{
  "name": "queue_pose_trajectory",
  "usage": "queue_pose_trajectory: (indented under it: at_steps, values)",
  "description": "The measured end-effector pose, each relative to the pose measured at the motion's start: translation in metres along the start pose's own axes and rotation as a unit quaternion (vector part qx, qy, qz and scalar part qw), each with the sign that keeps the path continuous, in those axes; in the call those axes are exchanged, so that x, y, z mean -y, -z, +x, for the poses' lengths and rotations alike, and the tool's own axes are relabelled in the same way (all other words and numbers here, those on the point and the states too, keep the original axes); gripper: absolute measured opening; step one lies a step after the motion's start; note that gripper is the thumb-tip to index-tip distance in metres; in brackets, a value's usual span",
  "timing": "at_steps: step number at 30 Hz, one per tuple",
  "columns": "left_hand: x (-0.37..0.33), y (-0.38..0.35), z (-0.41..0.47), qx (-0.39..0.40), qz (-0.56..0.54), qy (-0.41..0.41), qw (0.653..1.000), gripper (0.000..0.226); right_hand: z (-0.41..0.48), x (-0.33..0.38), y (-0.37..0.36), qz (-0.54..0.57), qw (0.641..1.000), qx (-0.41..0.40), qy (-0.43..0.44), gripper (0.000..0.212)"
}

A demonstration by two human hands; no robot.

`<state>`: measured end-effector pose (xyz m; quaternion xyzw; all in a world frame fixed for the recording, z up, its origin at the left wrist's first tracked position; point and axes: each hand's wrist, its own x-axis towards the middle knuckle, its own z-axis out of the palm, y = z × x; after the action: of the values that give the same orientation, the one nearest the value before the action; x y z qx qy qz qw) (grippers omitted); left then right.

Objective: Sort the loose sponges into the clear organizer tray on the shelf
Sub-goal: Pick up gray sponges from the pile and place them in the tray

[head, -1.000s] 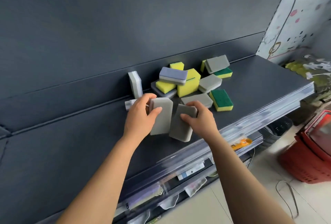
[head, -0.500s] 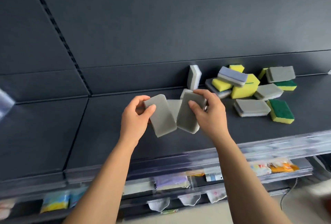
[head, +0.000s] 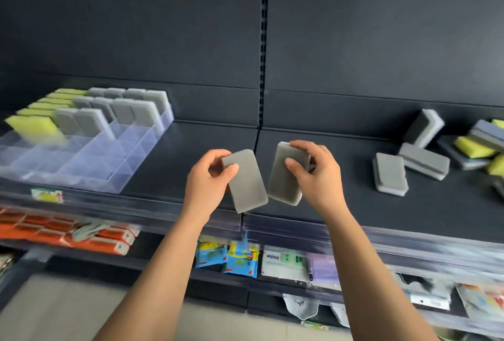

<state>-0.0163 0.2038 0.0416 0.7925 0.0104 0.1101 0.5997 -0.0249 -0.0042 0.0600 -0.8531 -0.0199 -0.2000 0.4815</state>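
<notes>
My left hand (head: 208,186) grips a grey sponge (head: 246,183) by its top end, held above the front of the dark shelf (head: 191,155). Beside it, my right hand (head: 317,177) grips a second grey sponge (head: 283,177), and the two sponges nearly touch at their lower corners. The clear organizer tray (head: 109,158) stands at the left of the shelf. Its back rows hold upright grey sponges (head: 128,111) and yellow sponges (head: 35,122). Its front compartments look empty. Loose grey sponges (head: 391,175) and yellow ones (head: 473,147) lie at the right.
A clear plastic rail (head: 300,227) runs along the shelf's front edge. Below it, a lower shelf carries orange packs (head: 68,234) and blue and white packets (head: 240,259). The dark back panel (head: 261,40) rises behind the shelf, with a slotted upright in the middle.
The view has swung left, bringing the organizer tray into sight. Both hands have carried their grey sponges leftward, away from the loose pile, which now lies at the right edge.
</notes>
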Motion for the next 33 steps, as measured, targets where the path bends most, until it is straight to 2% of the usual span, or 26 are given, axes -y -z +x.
queue_pose_trajectory:
  at_steps: [7, 14, 18, 24, 33]
  values:
    - [0.032, 0.107, 0.002, -0.058, 0.017, 0.017, 0.998, 0.028, -0.010, 0.053, -0.097, 0.034, 0.997, 0.066, 0.023, 0.029]
    - [0.052, 0.181, 0.016, -0.110, 0.035, 0.028, 0.993, 0.031, -0.002, 0.095, -0.172, 0.057, 0.989, 0.122, 0.053, 0.030]
    - [0.063, 0.216, 0.035, -0.140, 0.042, 0.034, 0.989, 0.022, 0.016, 0.113, -0.216, 0.060, 0.986, 0.141, 0.069, 0.031]
    - [0.078, 0.266, 0.081, -0.151, 0.049, 0.038, 0.987, 0.028, 0.055, 0.139, -0.281, 0.066, 0.980, 0.157, 0.098, 0.031]
    - [0.085, 0.315, 0.161, -0.138, 0.045, 0.037, 0.989, 0.023, 0.110, 0.162, -0.350, 0.054, 0.982, 0.142, 0.112, 0.033]
